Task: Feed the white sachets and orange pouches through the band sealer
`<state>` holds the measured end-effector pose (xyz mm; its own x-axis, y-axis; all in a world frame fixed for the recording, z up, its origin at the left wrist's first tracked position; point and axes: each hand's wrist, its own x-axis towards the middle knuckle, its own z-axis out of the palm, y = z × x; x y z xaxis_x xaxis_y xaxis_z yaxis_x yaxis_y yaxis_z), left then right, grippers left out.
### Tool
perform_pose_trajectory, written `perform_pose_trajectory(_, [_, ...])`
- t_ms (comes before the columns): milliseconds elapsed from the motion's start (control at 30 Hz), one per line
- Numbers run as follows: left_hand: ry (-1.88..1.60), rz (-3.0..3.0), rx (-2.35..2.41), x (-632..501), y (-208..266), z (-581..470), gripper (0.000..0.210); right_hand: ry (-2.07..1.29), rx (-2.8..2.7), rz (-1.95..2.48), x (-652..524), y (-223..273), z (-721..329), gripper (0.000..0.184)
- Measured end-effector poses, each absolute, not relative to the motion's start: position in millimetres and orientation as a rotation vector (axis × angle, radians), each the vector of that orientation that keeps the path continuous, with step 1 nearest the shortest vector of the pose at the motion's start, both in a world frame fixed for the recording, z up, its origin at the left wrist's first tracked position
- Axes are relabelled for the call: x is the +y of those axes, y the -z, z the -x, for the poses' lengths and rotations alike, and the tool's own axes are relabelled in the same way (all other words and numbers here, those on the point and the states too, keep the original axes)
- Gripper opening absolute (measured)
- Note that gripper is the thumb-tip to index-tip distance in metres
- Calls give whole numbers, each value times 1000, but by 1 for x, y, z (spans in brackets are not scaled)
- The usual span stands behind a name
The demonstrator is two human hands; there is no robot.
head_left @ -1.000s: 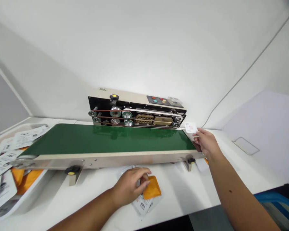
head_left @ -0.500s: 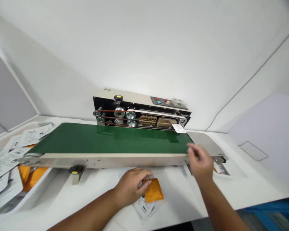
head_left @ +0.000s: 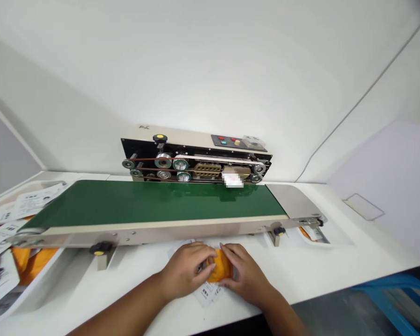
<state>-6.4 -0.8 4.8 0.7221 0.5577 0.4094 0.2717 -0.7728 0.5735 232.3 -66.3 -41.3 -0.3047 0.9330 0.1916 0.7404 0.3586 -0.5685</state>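
Note:
My left hand (head_left: 186,268) is curled at the left side of a small orange packet (head_left: 221,267), thumb and fingers closed on its edge. On the packet's right side, the fingers and thumb of my right hand (head_left: 247,274) grip it too. Beneath both hands, clear bags with printed white labels (head_left: 206,295) lie on the white table, partly hidden. Behind them runs the green conveyor belt (head_left: 154,200) of a band sealing machine (head_left: 192,144). A small white pouch (head_left: 233,180), blurred out in part, sits at the sealer's rollers above the belt.
At the left, a white bin (head_left: 52,280) holds several labelled white pouches and orange packets under the belt's end. Another tray (head_left: 324,240) with an orange packet is partly under the right end. Black knobs (head_left: 103,248) stick out at the front. A blue stool (head_left: 378,289) stands lower right.
My right hand has come from the belt's right end down to the orange packet and taken hold of it. The white pouch has travelled left along the sealer. The view has shifted slightly.

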Motion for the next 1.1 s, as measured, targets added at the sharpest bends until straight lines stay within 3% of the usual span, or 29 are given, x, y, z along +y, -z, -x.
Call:
perform_pose_trajectory(133, [-708, -2500, 551, -2, -7, 6, 15, -501, -2022, 1405, -69, 50, -230, 77])
perform_pose_trajectory(233, [-698, -2440, 580, -3, -8, 6, 34, -564, -1935, 1331, -70, 49, -232, 51])
perform_pose_trajectory(333, [-649, -2359, 631, -4, -9, 6, 46, -611, -1869, 1256, -70, 45, -233, 39])
perform_pose_trajectory(767, [-671, -2010, 740, 4, 0, 0, 19, -820, -1713, 1265, -71, 40, -238, 28])
perform_pose_trajectory(1000, [-724, -2056, 708, 1, -2, 2, 20, -813, -2008, 1286, -76, -16, -268, 20])
perform_pose_trajectory(1100, [-731, -2067, 712, 0, -4, 3, 20, -681, -1751, 1329, -60, -42, -302, 17])
